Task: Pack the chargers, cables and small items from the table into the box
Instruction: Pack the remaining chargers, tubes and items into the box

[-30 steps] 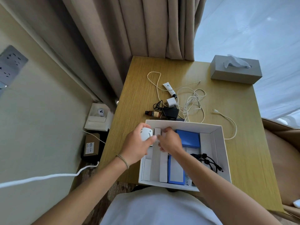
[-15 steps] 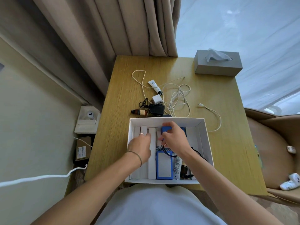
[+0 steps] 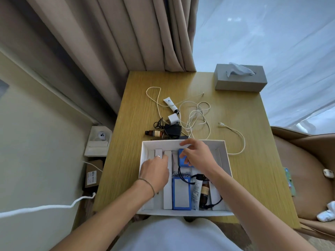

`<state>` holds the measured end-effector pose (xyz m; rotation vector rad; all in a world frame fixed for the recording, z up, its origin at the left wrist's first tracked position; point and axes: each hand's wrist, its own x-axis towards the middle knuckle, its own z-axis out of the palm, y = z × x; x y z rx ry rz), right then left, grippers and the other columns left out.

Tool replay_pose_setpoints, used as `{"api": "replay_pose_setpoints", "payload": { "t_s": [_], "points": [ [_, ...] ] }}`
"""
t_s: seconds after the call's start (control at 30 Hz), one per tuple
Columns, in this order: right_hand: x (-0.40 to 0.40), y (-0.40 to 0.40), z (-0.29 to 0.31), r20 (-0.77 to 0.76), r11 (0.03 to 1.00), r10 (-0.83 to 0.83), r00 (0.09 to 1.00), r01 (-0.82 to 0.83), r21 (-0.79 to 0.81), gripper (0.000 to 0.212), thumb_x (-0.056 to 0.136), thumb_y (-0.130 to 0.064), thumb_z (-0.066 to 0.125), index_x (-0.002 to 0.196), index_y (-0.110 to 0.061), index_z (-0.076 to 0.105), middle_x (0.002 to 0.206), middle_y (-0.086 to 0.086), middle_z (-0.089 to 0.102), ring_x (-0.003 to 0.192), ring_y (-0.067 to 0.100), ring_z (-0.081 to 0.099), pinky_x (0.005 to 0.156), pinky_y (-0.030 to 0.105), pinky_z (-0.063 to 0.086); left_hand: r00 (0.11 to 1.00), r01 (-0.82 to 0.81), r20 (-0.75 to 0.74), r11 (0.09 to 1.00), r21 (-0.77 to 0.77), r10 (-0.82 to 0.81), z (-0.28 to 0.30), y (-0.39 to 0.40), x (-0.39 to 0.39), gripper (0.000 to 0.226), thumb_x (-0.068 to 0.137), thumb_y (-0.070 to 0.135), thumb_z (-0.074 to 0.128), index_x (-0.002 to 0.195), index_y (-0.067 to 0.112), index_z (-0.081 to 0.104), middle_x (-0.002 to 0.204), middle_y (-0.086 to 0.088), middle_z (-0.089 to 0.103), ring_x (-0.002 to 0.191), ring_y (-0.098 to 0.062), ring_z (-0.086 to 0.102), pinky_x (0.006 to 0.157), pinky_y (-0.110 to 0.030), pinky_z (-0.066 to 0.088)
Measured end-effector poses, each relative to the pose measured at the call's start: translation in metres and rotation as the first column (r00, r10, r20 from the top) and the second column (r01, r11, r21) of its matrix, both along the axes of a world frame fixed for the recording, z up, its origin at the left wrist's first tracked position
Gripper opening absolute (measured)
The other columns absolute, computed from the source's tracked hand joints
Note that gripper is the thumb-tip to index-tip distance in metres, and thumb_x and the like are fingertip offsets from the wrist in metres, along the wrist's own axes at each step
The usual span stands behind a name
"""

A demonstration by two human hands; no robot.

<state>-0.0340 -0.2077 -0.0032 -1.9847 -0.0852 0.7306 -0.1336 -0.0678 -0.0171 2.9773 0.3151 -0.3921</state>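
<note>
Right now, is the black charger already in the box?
No, the black charger lies on the table, just beyond the box.

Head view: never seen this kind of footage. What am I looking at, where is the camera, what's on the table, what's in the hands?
There is no robot here. A person wears a wide-angle camera on the head, looking forward and down, so the two bare arms reach in from the bottom edge.

A white box sits on a wooden table, near the person. The left hand rests on white oblong boxes inside it; whether it grips anything is hidden. The right hand holds a small blue item.

Not yet packed, beyond the box: tangled white cables, a white charger, a black adapter, a small brown bottle and a white tube. A grey tissue box stands at the far right corner.
</note>
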Motion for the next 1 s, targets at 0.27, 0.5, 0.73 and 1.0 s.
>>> {"api": "replay_pose_setpoints", "payload": {
  "t_s": [0.27, 0.5, 0.73, 1.0],
  "points": [
    [0.049, 0.023, 0.027, 0.123, 0.999, 0.034, 0.992, -0.036, 0.016, 0.022, 0.087, -0.008, 0.055, 0.095, -0.021, 0.071, 0.077, -0.001, 0.076, 0.060, 0.012, 0.068, 0.051, 0.023, 0.052, 0.930, 0.045, 0.367, 0.990, -0.134, 0.008, 0.058, 0.034, 0.038, 0.014, 0.094, 0.028, 0.052, 0.105, 0.026, 0.061, 0.085, 0.010, 0.059, 0.072, -0.008, 0.056, 0.056, -0.024, 0.047],
    [0.098, 0.068, 0.005, 0.252, 0.855, 0.429, 0.868, -0.299, -0.423, 0.027, 0.090, -0.010, 0.055, 0.104, -0.018, 0.077, 0.104, 0.005, 0.075, 0.091, 0.026, 0.070, 0.079, 0.039, 0.060, 0.971, -0.031, 0.230, 0.985, -0.172, 0.071, 0.056, 0.079, 0.070, 0.022, 0.094, 0.035, 0.054, 0.113, 0.028, 0.062, 0.106, 0.009, 0.063, 0.097, -0.013, 0.059, 0.074, -0.031, 0.052],
    [0.113, 0.097, -0.028, 0.173, 0.566, 0.719, 0.673, -0.423, -0.708, 0.039, 0.087, -0.012, 0.060, 0.126, -0.012, 0.057, 0.113, 0.010, 0.061, 0.098, 0.031, 0.063, 0.073, 0.038, 0.054, 0.983, -0.117, 0.112, 0.966, -0.231, 0.146, 0.037, 0.109, 0.076, 0.021, 0.095, 0.032, 0.056, 0.115, 0.027, 0.063, 0.106, 0.009, 0.063, 0.093, -0.010, 0.059, 0.068, -0.023, 0.045],
    [0.108, 0.120, -0.049, 0.100, 0.296, 0.854, 0.511, -0.317, -0.901, 0.036, 0.091, -0.015, 0.063, 0.127, -0.012, 0.058, 0.118, 0.010, 0.051, 0.088, 0.021, 0.061, 0.061, 0.032, 0.041, 0.981, -0.178, 0.022, 0.944, -0.279, 0.191, 0.013, 0.139, 0.078, 0.017, 0.095, 0.030, 0.055, 0.109, 0.028, 0.063, 0.104, 0.010, 0.062, 0.090, -0.010, 0.059, 0.070, -0.028, 0.049]
  ]
}}
